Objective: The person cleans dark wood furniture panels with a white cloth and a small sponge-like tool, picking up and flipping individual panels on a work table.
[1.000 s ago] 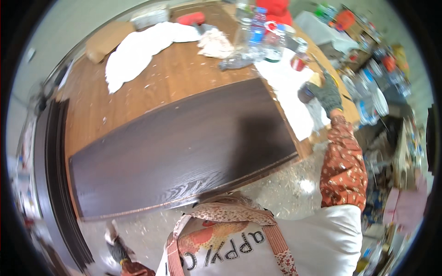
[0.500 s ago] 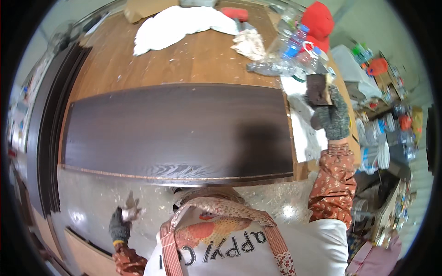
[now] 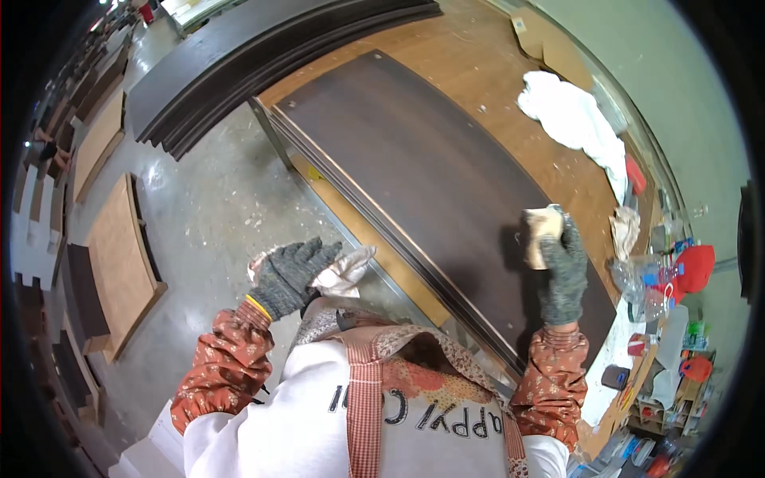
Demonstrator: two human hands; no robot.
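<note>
A dark brown wooden panel (image 3: 414, 159) lies slantwise on the brown worktable (image 3: 478, 99). Over its near right part is my right hand (image 3: 566, 275), in a grey knit glove, gripping a pale sponge block (image 3: 543, 229). I cannot tell whether the sponge touches the panel. My left hand (image 3: 291, 275), also gloved, is in front of my waist, off the table's near side. A crumpled whitish rag (image 3: 345, 273) sticks out on both sides of it, with the fingers closed over the cloth.
Dark boards (image 3: 279, 56) are stacked beyond the table's left end. On the table's right stand plastic bottles (image 3: 641, 275) and a red cap (image 3: 695, 271), with a white cloth (image 3: 574, 115) farther back. A small dark block (image 3: 614, 377) lies on white paper. Wooden pallets (image 3: 123, 267) sit on the floor at left.
The view has turned left, so the panel now slants. My right hand has brought the sponge from beside the bottles to over the panel. My left hand with the rag has risen towards my waist.
</note>
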